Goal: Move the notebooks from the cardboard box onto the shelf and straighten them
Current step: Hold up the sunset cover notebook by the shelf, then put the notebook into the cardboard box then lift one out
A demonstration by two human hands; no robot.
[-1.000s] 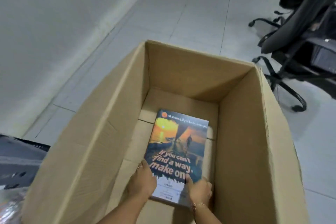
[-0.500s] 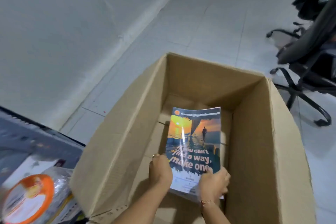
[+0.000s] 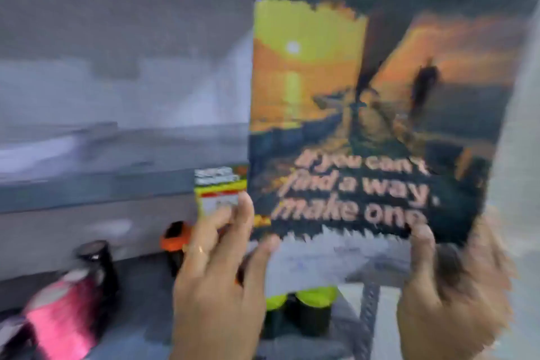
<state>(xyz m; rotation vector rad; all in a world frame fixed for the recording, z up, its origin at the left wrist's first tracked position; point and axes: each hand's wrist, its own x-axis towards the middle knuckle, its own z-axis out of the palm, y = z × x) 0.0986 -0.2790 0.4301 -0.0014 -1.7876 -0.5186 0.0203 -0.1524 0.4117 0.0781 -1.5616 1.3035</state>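
A notebook [image 3: 377,102] with a sunset cover and the words "If you can't find a way, make one" fills the right half of the blurred view, held upright close to the camera. My left hand [image 3: 216,280] grips its lower left corner, thumb on the cover. My right hand [image 3: 450,292] grips the lower right corner. Behind the notebook on the left runs a grey shelf board [image 3: 96,181]. The cardboard box is out of view.
Under the shelf board stand a pink-wrapped item [image 3: 64,313], a dark jar [image 3: 96,260], an orange-capped bottle [image 3: 175,242], a small white-and-green packet [image 3: 219,190] and two green-lidded black containers [image 3: 304,310]. A pale wall [image 3: 523,184] rises at the right.
Both hands have lifted the notebook out of the cardboard box and up in front of the shelf. The view has swung left from the box to the shelf.
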